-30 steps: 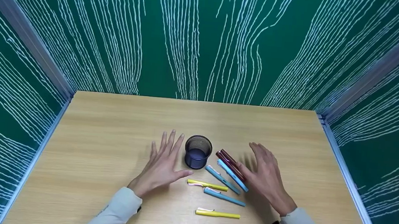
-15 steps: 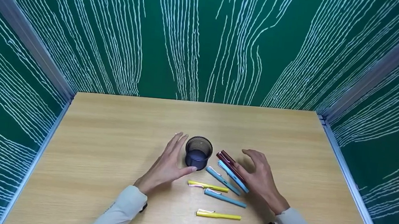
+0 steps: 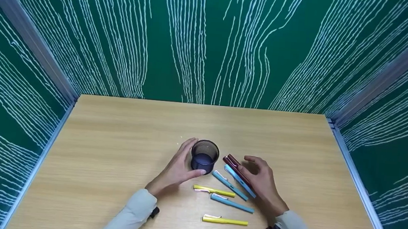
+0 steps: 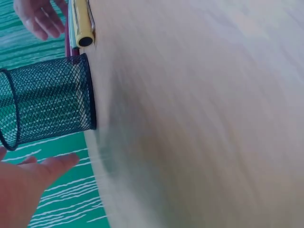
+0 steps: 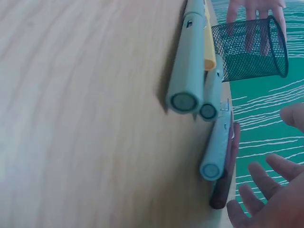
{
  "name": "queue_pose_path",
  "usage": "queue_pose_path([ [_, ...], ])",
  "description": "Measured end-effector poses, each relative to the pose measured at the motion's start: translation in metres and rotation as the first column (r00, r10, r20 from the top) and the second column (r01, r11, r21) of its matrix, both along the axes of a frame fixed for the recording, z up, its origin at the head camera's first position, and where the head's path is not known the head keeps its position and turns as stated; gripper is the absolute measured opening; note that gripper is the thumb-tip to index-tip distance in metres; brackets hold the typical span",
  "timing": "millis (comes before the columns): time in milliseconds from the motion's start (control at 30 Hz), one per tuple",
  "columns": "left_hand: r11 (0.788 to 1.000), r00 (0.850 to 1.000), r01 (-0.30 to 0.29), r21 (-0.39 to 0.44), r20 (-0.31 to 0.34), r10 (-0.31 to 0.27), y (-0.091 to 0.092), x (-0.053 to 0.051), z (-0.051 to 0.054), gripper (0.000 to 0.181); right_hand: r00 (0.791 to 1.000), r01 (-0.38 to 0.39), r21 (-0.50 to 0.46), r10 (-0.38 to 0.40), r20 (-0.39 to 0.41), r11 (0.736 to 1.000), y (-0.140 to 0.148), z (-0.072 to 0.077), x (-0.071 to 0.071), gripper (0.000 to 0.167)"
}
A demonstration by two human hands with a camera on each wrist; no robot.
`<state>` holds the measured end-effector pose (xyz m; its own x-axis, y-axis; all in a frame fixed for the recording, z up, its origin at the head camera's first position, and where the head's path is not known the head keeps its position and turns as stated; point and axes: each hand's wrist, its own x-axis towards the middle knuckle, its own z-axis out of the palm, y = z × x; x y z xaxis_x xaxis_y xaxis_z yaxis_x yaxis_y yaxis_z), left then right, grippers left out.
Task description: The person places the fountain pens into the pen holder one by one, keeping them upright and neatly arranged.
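Observation:
In the head view my left hand [image 3: 176,167] is beside a black mesh pen cup [image 3: 204,158], fingers along its left side and thumb near its front. In the left wrist view a gap shows between a digit of this hand and the cup [image 4: 47,102]; I cannot tell whether it touches elsewhere. My right hand [image 3: 264,181] hovers with loosely bent fingers by two dark red pens [image 3: 234,163], partly hidden by it. Next to them lie a light blue pen [image 3: 239,180] and a teal pen [image 3: 230,185]. The right wrist view shows the right hand [image 5: 280,199] holding nothing.
Nearer the front lie a yellow pen [image 3: 216,191], another teal pen [image 3: 231,203] and a second yellow pen [image 3: 225,221]. The wooden table [image 3: 115,133] is bounded by green panels [image 3: 208,56] with white wavy lines at the back and sides.
My left hand has moved right, up to the cup, its fingers drawing closer around it. My right hand has shifted slightly left and its fingers have bent more. The cup and pens appear unmoved.

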<state>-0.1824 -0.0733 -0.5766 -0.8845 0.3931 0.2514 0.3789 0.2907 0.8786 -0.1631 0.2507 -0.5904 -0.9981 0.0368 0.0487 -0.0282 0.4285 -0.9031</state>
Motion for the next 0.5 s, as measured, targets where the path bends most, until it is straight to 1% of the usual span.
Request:
queue_pose_path([
  [100,0.998,1.000,0.014,0.056,0.021,-0.016,0.000,-0.001,-0.003,0.103,1.000,0.005,0.034,-0.006,0.018,0.999,0.000,-0.004,-0.002,0.049],
  [167,0.997,0.999,0.022,0.076,0.045,-0.025,0.000,-0.001,-0.002,0.103,1.000,0.005,0.033,-0.006,0.026,0.999,0.000,-0.007,-0.003,0.049],
  [300,0.997,0.994,0.029,0.077,0.101,-0.037,0.003,-0.003,-0.002,0.103,0.999,0.002,0.021,-0.003,0.034,1.000,0.001,-0.013,-0.007,0.049],
  [400,0.998,0.989,0.025,0.059,0.145,-0.034,0.005,-0.004,-0.002,0.103,0.999,-0.001,0.035,0.000,0.042,0.999,0.000,-0.016,-0.009,0.048],
  [500,0.998,0.987,0.028,0.065,0.159,-0.038,0.008,-0.006,-0.004,0.101,0.999,0.003,0.051,-0.006,0.050,0.999,-0.001,-0.018,-0.011,0.045],
])
